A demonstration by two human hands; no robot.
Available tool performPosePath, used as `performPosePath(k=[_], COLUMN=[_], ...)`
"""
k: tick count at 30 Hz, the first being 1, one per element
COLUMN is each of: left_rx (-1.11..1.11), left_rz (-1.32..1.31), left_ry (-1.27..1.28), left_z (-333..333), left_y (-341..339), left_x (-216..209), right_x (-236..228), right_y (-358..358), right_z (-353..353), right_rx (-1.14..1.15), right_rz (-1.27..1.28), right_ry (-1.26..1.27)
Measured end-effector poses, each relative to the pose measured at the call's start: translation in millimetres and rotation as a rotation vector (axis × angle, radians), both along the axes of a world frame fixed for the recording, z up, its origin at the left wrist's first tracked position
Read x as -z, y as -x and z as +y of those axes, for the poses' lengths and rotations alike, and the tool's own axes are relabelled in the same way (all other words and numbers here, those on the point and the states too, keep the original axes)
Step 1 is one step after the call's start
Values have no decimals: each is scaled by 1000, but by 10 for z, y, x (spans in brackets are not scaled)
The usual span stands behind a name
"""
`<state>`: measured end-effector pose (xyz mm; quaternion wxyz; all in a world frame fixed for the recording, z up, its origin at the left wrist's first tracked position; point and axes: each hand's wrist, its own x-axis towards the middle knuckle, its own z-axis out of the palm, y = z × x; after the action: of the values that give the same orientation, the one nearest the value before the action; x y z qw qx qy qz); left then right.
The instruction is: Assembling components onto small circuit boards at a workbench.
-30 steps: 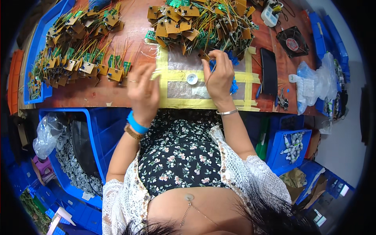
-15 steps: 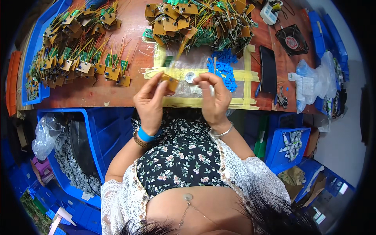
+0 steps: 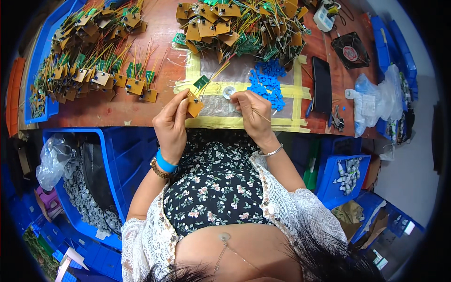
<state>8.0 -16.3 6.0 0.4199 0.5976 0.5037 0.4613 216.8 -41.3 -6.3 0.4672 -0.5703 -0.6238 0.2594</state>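
Note:
My left hand is closed in a pinch on the edge of an orange-brown circuit board. Wires run from that board's assembly up to the right, and a small green board lies among them above my fingertips. My right hand grips a thin wooden stick, whose back end sticks out to the lower right. The stick's front end is hidden by my fingers, right beside a small round white dish on the taped plastic sheet. Small blue parts are heaped just beyond my right hand.
Wired circuit boards form a big pile at the back and rows at the left, along a blue tray. To the right lie a black phone-like slab, a fan, pliers and plastic bags. Blue bins stand below the table edge.
My left hand has drawn slightly left and down with the circuit board. The wooden stick has swung from pointing up to slanting low behind my right hand, whose fingers have closed near the dish.

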Motion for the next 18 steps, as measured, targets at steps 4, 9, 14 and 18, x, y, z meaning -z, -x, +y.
performPosePath(k=[4,9,14,18], left_rx=[-11,161,218,250], left_rz=[-341,-398,-527,-537], left_ry=[279,418,559,567], left_z=[-32,-71,-88,-91], left_y=[-15,3,-75,-112], left_x=[-31,-40,-106,-129], right_x=[-40,-79,-191,-193], right_y=[-36,-15,160,277], right_z=[-41,-89,-198,-228], right_rx=[12,100,9,-118], right_rz=[101,443,726,717], right_ry=[94,165,143,151])
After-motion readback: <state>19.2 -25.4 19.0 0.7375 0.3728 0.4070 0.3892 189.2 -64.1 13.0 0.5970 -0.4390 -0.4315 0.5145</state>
